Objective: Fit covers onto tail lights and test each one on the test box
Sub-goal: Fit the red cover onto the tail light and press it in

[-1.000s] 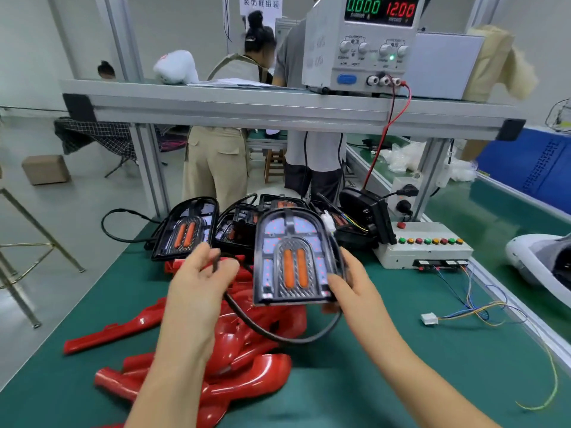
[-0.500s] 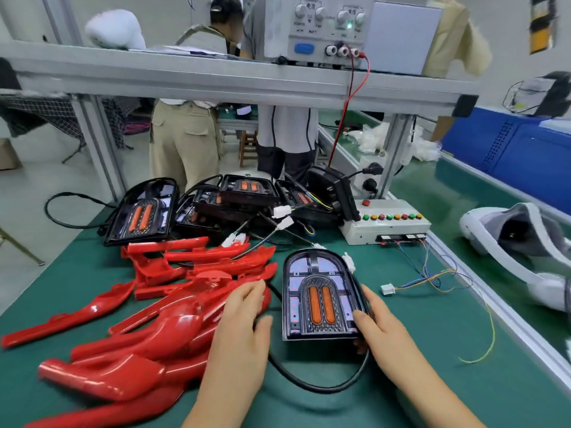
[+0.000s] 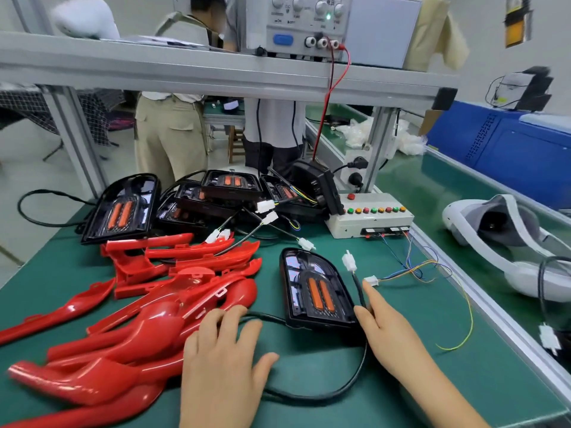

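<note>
A green mat covers the surface, edged on the right by an aluminium rail. Near its middle one tail light lies flat, lens up, its black cable looping toward the near edge. The left hand rests palm down on the mat just left of it, grip slack and fingers spread, holding nothing, its fingertips at the heap of red covers that fills the near left. The right hand sits just right of the lamp; the cable rises between thumb and forefinger to a white plug, though I cannot tell whether the grip actually pinches it. Farther back, more tail lights are stacked, and to their right stands the white test box with its row of coloured buttons and thin wires trailing to a loose connector. Overhead, a metal shelf carries a power supply with a red lead. A white headset lies on the right, a blue cabinet stands beyond it, and two people stand behind the bench.
</note>
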